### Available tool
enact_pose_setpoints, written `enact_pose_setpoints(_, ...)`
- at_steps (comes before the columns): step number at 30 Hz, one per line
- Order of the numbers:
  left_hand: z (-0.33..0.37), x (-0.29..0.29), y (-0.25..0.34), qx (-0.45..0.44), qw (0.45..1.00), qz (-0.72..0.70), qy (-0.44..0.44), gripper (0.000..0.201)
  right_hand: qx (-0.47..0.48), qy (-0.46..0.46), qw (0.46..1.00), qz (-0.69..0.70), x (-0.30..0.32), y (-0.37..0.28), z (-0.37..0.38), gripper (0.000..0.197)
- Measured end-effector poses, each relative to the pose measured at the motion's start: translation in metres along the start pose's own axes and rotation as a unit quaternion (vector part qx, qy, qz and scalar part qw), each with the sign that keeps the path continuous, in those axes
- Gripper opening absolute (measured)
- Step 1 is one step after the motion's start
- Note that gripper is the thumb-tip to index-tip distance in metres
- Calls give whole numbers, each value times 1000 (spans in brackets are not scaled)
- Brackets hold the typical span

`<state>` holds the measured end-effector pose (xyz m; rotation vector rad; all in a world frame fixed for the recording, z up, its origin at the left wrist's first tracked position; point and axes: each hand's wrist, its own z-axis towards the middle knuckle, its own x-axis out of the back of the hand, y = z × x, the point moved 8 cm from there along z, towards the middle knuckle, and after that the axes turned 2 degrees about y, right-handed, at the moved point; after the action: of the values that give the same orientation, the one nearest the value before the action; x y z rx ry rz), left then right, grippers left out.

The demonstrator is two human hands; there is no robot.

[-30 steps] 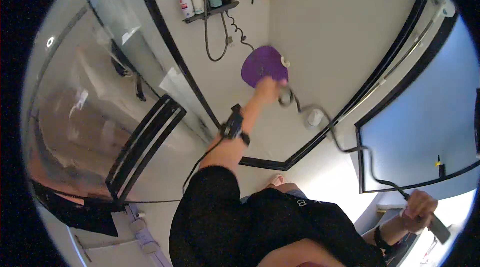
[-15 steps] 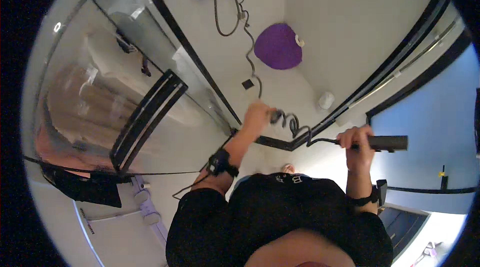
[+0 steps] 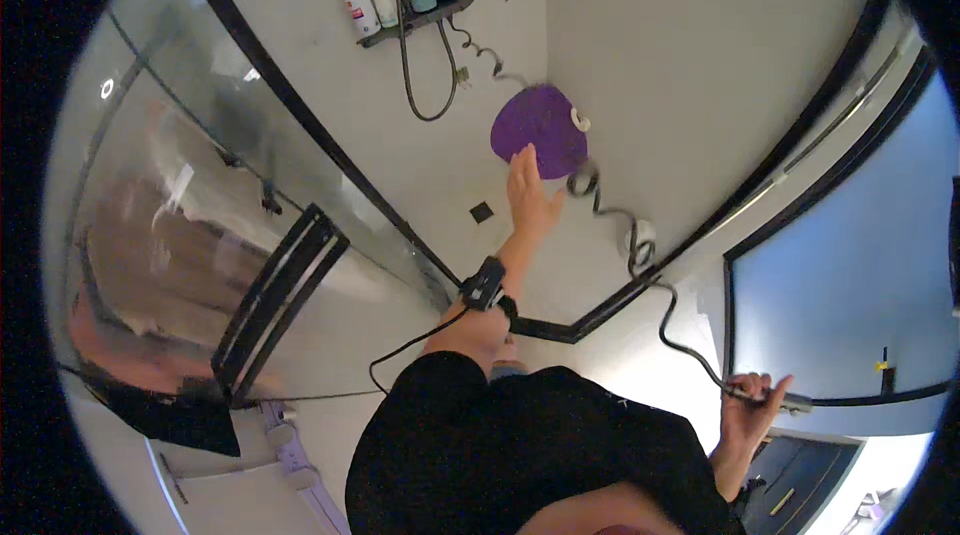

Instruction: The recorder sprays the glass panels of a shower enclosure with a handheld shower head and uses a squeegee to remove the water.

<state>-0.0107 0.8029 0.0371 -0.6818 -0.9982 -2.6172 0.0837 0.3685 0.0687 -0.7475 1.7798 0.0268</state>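
Note:
My left hand (image 3: 530, 197) reaches far forward into the glass-sided shower area, fingers stretched out and nothing visible in them. Its fingertips overlap the lower edge of a purple rounded object (image 3: 540, 125) with a white hook-like piece; I cannot tell whether they touch. A dark coiled cord (image 3: 632, 225) loops just right of this hand and runs down to my right side. There my right hand (image 3: 752, 410) is closed round a slim, dark corded handle (image 3: 797, 402) with a greyish end; its exact kind is unclear.
A wall shelf (image 3: 415, 20) carries several pump bottles, with a grey hose (image 3: 408, 80) hanging past it. A dark-framed glass panel (image 3: 330, 125) stands on the left with a black handle (image 3: 280, 305). The black threshold (image 3: 545, 330) crosses ahead, and a blue panel (image 3: 840, 285) stands right.
My left hand has moved forward and opened off the coiled cord. My right hand has moved lower right with the corded handle, and the cord is stretched out. The view has shifted.

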Motion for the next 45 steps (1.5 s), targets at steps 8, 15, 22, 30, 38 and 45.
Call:
enact_pose_setpoints(8, 123, -43, -32, -60, 997, 6, 55, 75, 151, 31, 988, -24, -7, -18, -21, 41)
enact_pose_setpoints(15, 179, -91, -74, 143, 641, -387, -647, 53, 397, 287, 867, -91, 46, -44, -47, 44)
enact_pose_setpoints(22, 395, -86, -241, 125, 963, 181, -153, 79, 336, 526, 770, -134, 88, 9, -79, 46)
enact_pose_setpoints(30, 385, -114, -291, 32, 889, 403, -215, 79, 346, 466, 800, -155, 92, -17, -52, 41)
enact_pose_setpoints(38, 240, -101, -261, -76, 975, 201, -54, 77, 364, 323, 868, -96, 74, -22, 8, 38)
enact_pose_setpoints(45, 78, -112, -121, -131, 987, 29, -93, 76, 356, 249, 896, -88, 61, -25, 9, 28)
